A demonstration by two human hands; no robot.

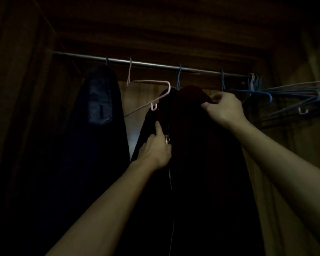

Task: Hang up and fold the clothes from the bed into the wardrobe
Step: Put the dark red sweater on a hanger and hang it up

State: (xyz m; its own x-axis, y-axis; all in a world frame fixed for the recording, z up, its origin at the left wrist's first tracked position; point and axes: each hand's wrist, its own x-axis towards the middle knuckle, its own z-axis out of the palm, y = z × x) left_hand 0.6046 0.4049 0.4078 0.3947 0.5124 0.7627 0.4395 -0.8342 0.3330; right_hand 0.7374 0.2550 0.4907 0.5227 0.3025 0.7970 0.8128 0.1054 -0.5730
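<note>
The dark garment (pixel 201 145) hangs inside the wardrobe (pixel 303 137), in the middle of the metal rail (pixel 146 63), on a blue hanger (pixel 179 78) whose hook sits over the rail. The cloth looks deep red near the top, though in this gloom the colour is hard to tell.

From the head camera, both bare arms reach up to it. The right hand (pixel 224 108) pinches the garment's right shoulder between thumb and fingertips, high up by the hanger. The left hand (pixel 157 146) is lower on the left side: its index finger lies straight up the cloth, and the other fingers curl round the front edge, where something small glints.

Just left of it an empty pink hanger (pixel 151 84) hangs tilted, its corner touching the dark cloth. Further left hangs a denim piece (pixel 100 104). At the rail's right end is a bunch of empty hangers (pixel 294 95), blue and pale.
</note>
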